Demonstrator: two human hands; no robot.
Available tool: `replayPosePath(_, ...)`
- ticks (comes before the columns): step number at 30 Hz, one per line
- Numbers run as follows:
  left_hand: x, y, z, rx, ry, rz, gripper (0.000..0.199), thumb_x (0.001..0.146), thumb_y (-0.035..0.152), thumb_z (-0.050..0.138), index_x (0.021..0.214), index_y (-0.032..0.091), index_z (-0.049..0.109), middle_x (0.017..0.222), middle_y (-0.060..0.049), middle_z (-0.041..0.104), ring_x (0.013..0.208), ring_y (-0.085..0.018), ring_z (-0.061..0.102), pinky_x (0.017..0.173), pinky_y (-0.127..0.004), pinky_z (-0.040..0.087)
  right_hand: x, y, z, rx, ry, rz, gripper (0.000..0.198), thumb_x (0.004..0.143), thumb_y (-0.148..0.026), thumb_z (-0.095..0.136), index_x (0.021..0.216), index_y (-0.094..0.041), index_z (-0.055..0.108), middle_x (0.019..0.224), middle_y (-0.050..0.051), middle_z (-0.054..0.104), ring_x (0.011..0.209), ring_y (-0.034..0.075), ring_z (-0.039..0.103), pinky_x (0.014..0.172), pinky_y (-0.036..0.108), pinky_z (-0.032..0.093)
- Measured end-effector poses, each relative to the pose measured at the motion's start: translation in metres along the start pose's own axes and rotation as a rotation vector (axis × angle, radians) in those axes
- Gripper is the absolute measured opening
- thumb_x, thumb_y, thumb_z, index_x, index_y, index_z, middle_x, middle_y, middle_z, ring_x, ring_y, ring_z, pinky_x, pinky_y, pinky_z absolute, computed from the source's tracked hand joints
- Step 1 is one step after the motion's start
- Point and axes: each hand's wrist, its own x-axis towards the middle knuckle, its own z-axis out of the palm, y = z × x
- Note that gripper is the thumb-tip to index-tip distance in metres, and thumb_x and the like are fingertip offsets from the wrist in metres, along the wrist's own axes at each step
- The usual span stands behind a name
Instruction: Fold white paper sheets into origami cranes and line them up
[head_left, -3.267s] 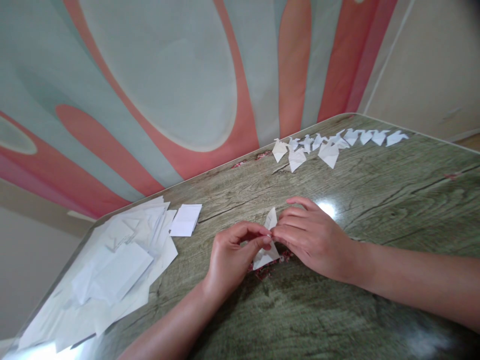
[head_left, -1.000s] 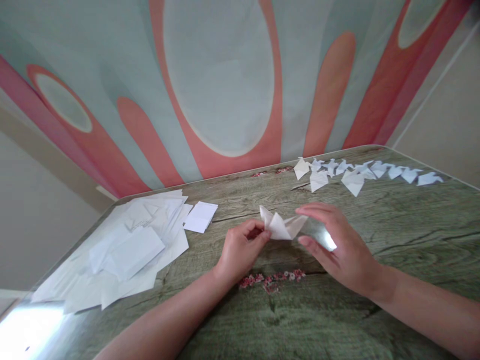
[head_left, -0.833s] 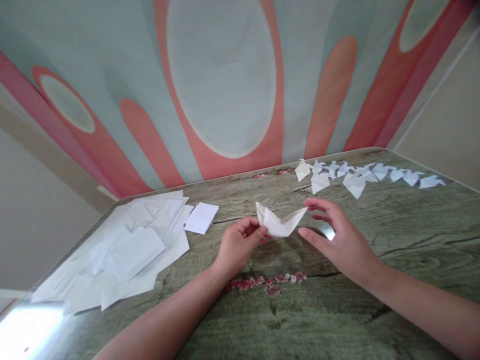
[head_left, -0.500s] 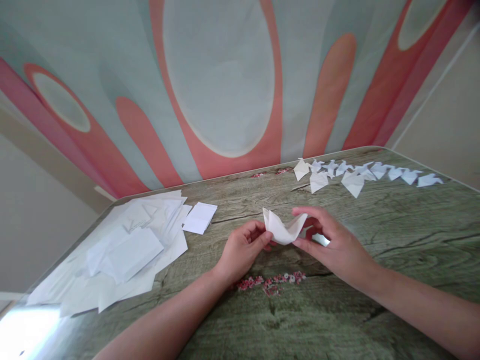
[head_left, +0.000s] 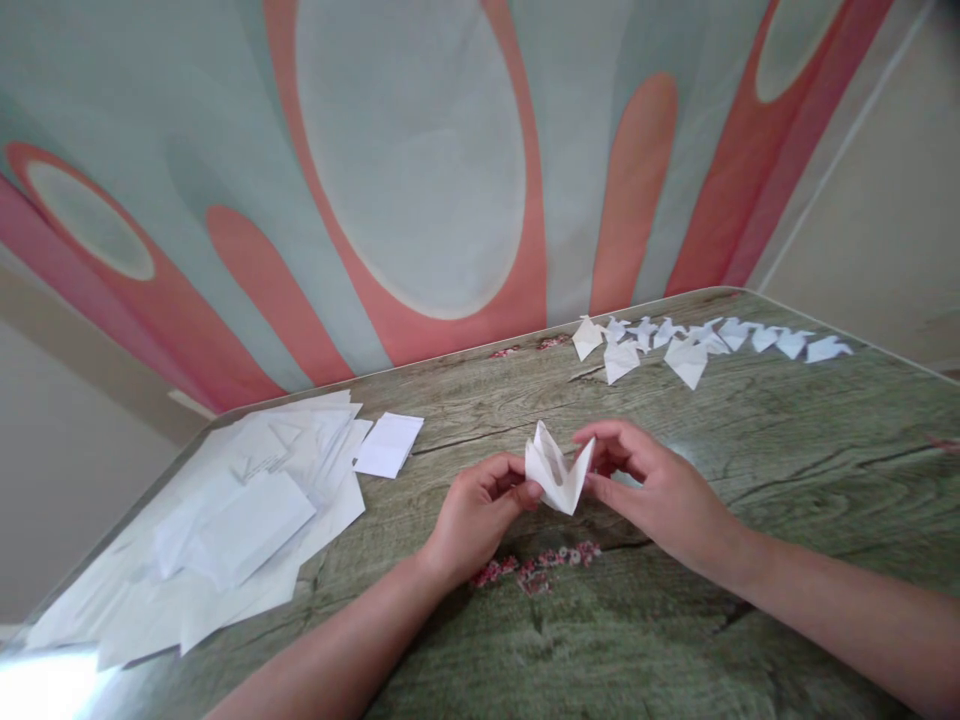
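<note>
A white piece of folded paper is held up over the table between both hands, its points raised and its middle opened into a V. My left hand pinches its left side between thumb and fingers. On the other side, my right hand grips the right point, thumb below and fingers curled behind. Part of the fingers of each hand is hidden by the paper or by the hand itself.
Loose white sheets lie heaped on the left of the wood-patterned table. Beside them rests a small folded paper stack. Several folded paper birds line the back right. A patterned wall covering stands behind the table.
The folded paper has been bent from a shallow curve into a deeper, more open V, and my right hand has come closer to my left. The whole view has shifted slightly.
</note>
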Motion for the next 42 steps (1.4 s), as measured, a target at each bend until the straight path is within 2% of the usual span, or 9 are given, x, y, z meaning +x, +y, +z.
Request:
replayPosePath(2,-0.001,0.000,0.002,-0.004,-0.018,-0.008,0.015,0.083,0.026,0.066,0.089,0.013,0.064,0.081,-0.003,0.065,0.076,-0.015,0.059,0.073,-0.026,0.044,0.001,-0.003,-0.001,-0.082,-0.053,0.009,0.008,0.087,-0.030,0.060,0.092,-0.024,0.062,0.083,-0.001,0.064,0.077,0.015,0.059,0.071,0.028,0.046)
replayPosePath(5,-0.003,-0.001,0.005,0.008,-0.053,-0.023,0.015,0.085,0.027,0.064,0.090,0.013,0.064,0.081,-0.004,0.065,0.077,-0.016,0.059,0.074,-0.027,0.044,0.000,-0.004,0.000,-0.151,-0.097,0.022,0.010,0.086,-0.030,0.060,0.081,-0.023,0.063,0.076,-0.002,0.062,0.071,0.014,0.056,0.067,0.028,0.043)
replayPosePath(11,-0.003,0.000,0.010,-0.047,-0.041,-0.024,0.014,0.087,0.026,0.061,0.088,0.013,0.061,0.081,-0.003,0.063,0.073,-0.013,0.057,0.072,-0.027,0.047,0.000,0.003,0.004,0.005,-0.050,0.085,0.010,0.084,-0.029,0.062,0.088,-0.021,0.058,0.089,0.000,0.062,0.081,0.015,0.059,0.073,0.028,0.045)
replayPosePath(14,-0.002,-0.001,0.014,-0.143,-0.028,-0.032,0.018,0.085,0.029,0.063,0.093,0.014,0.056,0.084,-0.004,0.063,0.073,-0.015,0.059,0.067,-0.027,0.049,0.002,0.006,0.006,0.231,-0.135,0.192,0.017,0.082,-0.030,0.064,0.092,-0.021,0.053,0.086,-0.001,0.062,0.079,0.015,0.060,0.070,0.027,0.046)
replayPosePath(17,-0.002,-0.002,0.018,-0.203,0.015,-0.037,0.031,0.084,0.030,0.064,0.106,0.017,0.047,0.084,-0.003,0.064,0.072,-0.016,0.062,0.063,-0.027,0.049,0.003,0.007,0.007,0.311,-0.091,0.199,0.022,0.079,-0.028,0.066,0.087,-0.022,0.046,0.079,-0.003,0.059,0.073,0.014,0.058,0.063,0.025,0.044)
replayPosePath(20,-0.003,-0.002,0.021,-0.197,0.003,-0.062,0.036,0.084,0.031,0.065,0.111,0.017,0.045,0.079,-0.002,0.065,0.068,-0.015,0.063,0.064,-0.027,0.048,0.003,0.007,0.007,0.238,-0.021,0.158,0.021,0.080,-0.025,0.063,0.079,-0.023,0.042,0.072,-0.005,0.053,0.068,0.013,0.054,0.060,0.024,0.042)
replayPosePath(24,-0.002,-0.002,0.021,-0.157,-0.011,-0.095,0.029,0.081,0.033,0.068,0.097,0.013,0.055,0.077,-0.004,0.066,0.066,-0.013,0.062,0.062,-0.025,0.047,0.001,0.002,0.007,0.135,-0.084,0.148,0.009,0.084,-0.028,0.057,0.082,-0.021,0.052,0.077,-0.001,0.059,0.073,0.015,0.057,0.067,0.027,0.045)
replayPosePath(33,-0.002,-0.002,0.018,-0.100,0.119,-0.085,0.026,0.080,0.032,0.068,0.092,0.013,0.057,0.073,-0.003,0.066,0.065,-0.014,0.062,0.062,-0.025,0.049,-0.002,-0.005,0.006,0.185,-0.167,0.154,0.027,0.085,-0.042,0.061,0.103,-0.021,0.060,0.097,0.003,0.068,0.089,0.018,0.063,0.078,0.029,0.048)
replayPosePath(42,-0.007,-0.001,0.026,0.017,0.126,-0.074,0.022,0.082,0.035,0.066,0.089,0.015,0.061,0.079,-0.004,0.069,0.071,-0.016,0.063,0.065,-0.025,0.049,-0.002,0.000,0.009,0.041,-0.114,0.158,0.023,0.089,-0.042,0.055,0.089,-0.020,0.061,0.081,0.001,0.069,0.076,0.017,0.063,0.071,0.028,0.047)
